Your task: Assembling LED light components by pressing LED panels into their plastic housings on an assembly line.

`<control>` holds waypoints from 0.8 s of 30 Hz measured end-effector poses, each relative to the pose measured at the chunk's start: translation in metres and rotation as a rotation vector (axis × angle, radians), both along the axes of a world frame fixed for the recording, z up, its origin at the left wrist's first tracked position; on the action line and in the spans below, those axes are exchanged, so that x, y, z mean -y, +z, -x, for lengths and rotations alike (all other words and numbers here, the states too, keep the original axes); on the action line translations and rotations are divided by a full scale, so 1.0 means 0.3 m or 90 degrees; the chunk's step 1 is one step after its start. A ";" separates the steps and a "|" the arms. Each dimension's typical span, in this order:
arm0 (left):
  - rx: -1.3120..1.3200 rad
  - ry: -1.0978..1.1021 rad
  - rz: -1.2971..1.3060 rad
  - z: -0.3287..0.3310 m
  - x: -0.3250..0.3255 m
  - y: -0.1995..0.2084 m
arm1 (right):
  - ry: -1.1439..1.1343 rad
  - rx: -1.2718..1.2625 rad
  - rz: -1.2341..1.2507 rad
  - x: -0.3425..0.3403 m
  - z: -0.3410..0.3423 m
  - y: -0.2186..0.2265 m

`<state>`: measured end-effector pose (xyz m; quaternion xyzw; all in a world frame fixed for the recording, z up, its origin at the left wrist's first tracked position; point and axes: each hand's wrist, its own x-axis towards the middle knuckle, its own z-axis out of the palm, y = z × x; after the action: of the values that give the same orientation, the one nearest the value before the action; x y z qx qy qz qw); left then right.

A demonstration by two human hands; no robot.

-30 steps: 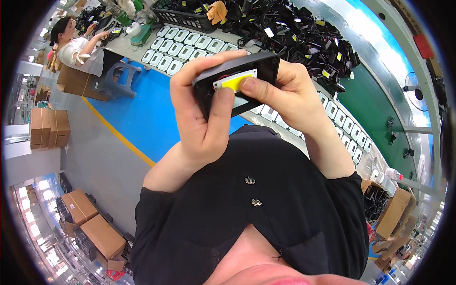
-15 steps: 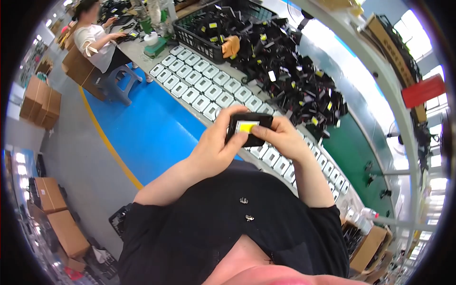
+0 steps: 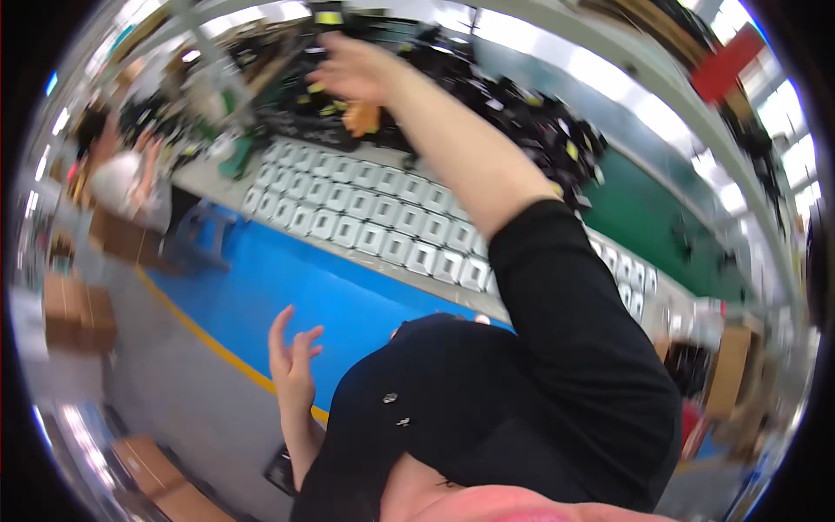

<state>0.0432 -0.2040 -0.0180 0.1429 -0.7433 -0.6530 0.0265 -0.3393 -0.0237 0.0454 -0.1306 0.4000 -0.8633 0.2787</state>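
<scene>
My right arm stretches far across the bench, and my right hand point(image 3: 352, 71) is over the dark plastic crate point(image 3: 304, 129), fingers apart. Just beyond its fingertips is a flat black case point(image 3: 328, 15) with a yellow label; it looks apart from the hand, though motion blurs it. Black cases point(image 3: 504, 104) lie heaped beside the crate. An orange cloth point(image 3: 361, 117) hangs at the crate's near corner, below my right hand. Low on the left, my left hand point(image 3: 294, 355) is raised over the blue floor, empty, with fingers spread.
Rows of pale square frames point(image 3: 383, 209) cover the near side of the bench. A green fixture point(image 3: 235, 159) stands at its left end. Another person point(image 3: 130, 183) sits there beside a blue stool point(image 3: 207, 230). A metal upright point(image 3: 204, 48) and a red box-shaped thing point(image 3: 729, 63) are overhead.
Both hands have let go of the black case they held together. The right hand has swung far forward and left over the crate; the left has dropped back left. The view has shifted.
</scene>
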 end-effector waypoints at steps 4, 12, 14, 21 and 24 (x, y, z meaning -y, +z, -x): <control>-0.012 0.020 0.029 0.010 0.003 -0.013 | 0.112 -0.400 -0.360 0.104 -0.112 -0.223; 0.043 -0.112 0.093 0.155 -0.151 -0.012 | -0.159 0.014 -0.570 -0.789 -0.418 -0.545; 0.049 -0.142 0.099 0.177 -0.237 -0.005 | -0.309 0.143 -0.518 -1.057 -0.476 -0.597; 0.097 -0.243 0.107 0.222 -0.534 0.027 | -0.526 0.340 -0.654 -1.718 -0.556 -0.783; 0.148 -0.220 0.122 0.205 -0.626 0.032 | -0.558 0.309 -0.801 -1.880 -0.445 -0.900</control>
<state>-0.0184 -0.0162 -0.0084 0.0842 -0.8136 -0.5532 -0.1580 -0.2057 0.5402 -0.2246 0.4114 0.7543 -0.5114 0.0150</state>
